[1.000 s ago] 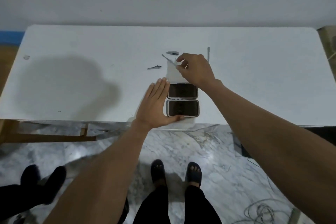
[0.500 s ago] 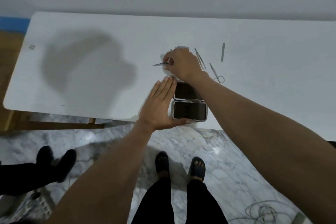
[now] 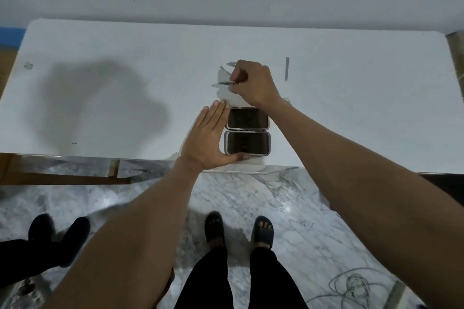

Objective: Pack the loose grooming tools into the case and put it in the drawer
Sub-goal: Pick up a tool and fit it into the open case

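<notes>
Open case (image 3: 247,133) lies flat at the near edge of the white table (image 3: 100,57), two dark-lined halves hinged, one behind the other. No tool visibly seated in either half; the lining is too dark to be sure.

Right hand (image 3: 253,83) is past the far half of the case, knuckles up, fingers curled in a pinch on a thin metal tool (image 3: 221,84) whose pointed end sticks out to the left. Wrist bent down, forearm reaching in from the right. Other small metal pieces (image 3: 229,65) lie just beyond the fingertips; their kind cannot be made out. A long flat file (image 3: 287,69) lies well apart to the right.

Left hand (image 3: 213,138) is flat and spread, fingers together along the case's left side, thumb tucked under the near edge: bracing, not gripping.

Handling judgement: tools look light, stiff, smooth steel, likely slippery and sharp-tipped. Best pinched at mid-shaft or the blunt end, tip pointed away. The case probably slides easily on the slick top, so the brace makes sense.
</notes>
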`<act>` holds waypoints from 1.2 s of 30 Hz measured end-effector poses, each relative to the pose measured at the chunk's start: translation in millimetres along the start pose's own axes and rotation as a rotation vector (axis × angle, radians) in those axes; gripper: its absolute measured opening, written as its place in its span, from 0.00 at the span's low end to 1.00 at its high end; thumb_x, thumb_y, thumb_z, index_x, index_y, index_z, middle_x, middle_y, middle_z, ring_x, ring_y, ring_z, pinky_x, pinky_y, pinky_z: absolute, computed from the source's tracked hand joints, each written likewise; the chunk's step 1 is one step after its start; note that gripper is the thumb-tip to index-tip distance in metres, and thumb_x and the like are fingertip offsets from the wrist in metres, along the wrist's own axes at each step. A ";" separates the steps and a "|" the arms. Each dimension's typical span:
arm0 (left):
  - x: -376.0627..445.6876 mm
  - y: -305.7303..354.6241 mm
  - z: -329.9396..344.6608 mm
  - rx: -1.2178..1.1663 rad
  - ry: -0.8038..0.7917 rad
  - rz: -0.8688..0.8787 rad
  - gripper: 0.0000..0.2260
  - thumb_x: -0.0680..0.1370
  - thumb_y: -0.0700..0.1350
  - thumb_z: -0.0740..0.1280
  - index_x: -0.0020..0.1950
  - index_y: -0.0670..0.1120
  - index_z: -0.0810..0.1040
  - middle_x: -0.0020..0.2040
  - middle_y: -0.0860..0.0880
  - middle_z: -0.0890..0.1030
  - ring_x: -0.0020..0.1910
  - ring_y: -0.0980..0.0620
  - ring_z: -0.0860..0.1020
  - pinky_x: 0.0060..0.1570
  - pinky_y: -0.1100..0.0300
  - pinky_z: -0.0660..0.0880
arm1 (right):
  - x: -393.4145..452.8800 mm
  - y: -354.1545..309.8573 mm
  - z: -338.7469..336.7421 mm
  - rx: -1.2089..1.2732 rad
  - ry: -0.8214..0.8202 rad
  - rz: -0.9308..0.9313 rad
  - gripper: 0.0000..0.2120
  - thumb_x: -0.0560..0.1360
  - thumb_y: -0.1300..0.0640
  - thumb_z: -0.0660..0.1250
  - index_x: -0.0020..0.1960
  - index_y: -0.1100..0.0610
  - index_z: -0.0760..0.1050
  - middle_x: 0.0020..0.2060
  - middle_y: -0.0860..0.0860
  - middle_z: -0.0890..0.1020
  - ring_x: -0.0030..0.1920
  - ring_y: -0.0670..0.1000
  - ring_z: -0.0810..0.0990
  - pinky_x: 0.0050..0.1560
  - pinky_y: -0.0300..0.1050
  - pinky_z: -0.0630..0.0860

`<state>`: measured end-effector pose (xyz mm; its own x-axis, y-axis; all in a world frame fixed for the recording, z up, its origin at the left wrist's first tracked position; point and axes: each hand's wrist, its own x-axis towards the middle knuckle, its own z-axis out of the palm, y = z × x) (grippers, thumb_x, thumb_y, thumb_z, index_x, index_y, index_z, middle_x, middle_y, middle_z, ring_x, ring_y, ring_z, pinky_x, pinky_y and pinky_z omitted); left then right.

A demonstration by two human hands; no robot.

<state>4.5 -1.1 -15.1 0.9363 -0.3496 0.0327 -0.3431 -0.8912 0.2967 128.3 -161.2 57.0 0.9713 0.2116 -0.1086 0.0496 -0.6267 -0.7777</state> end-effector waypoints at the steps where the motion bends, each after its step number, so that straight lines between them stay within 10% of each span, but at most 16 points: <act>1: -0.2 -0.1 0.1 -0.005 0.008 0.002 0.58 0.71 0.81 0.58 0.84 0.37 0.56 0.85 0.41 0.57 0.85 0.44 0.53 0.83 0.42 0.54 | -5.6 0.5 -4.6 0.008 0.015 0.004 0.06 0.68 0.62 0.75 0.40 0.57 0.79 0.38 0.48 0.82 0.40 0.47 0.79 0.41 0.37 0.73; 10: -1.7 -1.0 0.1 -0.009 -0.010 -0.003 0.58 0.71 0.81 0.58 0.85 0.39 0.55 0.85 0.42 0.56 0.85 0.46 0.52 0.84 0.46 0.49 | -59.5 12.1 -24.8 0.021 0.102 0.082 0.09 0.71 0.62 0.75 0.51 0.56 0.82 0.37 0.48 0.82 0.40 0.48 0.82 0.49 0.46 0.82; 18: -3.2 -0.3 -0.8 0.002 -0.050 -0.010 0.59 0.70 0.83 0.54 0.85 0.40 0.51 0.86 0.43 0.52 0.86 0.46 0.49 0.84 0.48 0.45 | -121.9 30.6 -30.8 -0.114 0.064 0.109 0.08 0.71 0.64 0.74 0.48 0.55 0.86 0.39 0.47 0.83 0.39 0.43 0.80 0.41 0.22 0.69; 36: -2.7 -1.2 0.1 -0.016 -0.040 -0.003 0.62 0.67 0.85 0.54 0.85 0.40 0.50 0.86 0.42 0.52 0.85 0.46 0.49 0.84 0.47 0.45 | -159.4 44.5 11.4 -0.233 0.074 0.147 0.10 0.72 0.56 0.73 0.53 0.50 0.85 0.45 0.50 0.86 0.45 0.48 0.80 0.44 0.40 0.72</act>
<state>2.4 0.9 -15.6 0.9334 -0.3587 -0.0066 -0.3389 -0.8877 0.3118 -26.9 -214.2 32.7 0.9860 0.0556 -0.1571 -0.0492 -0.8038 -0.5929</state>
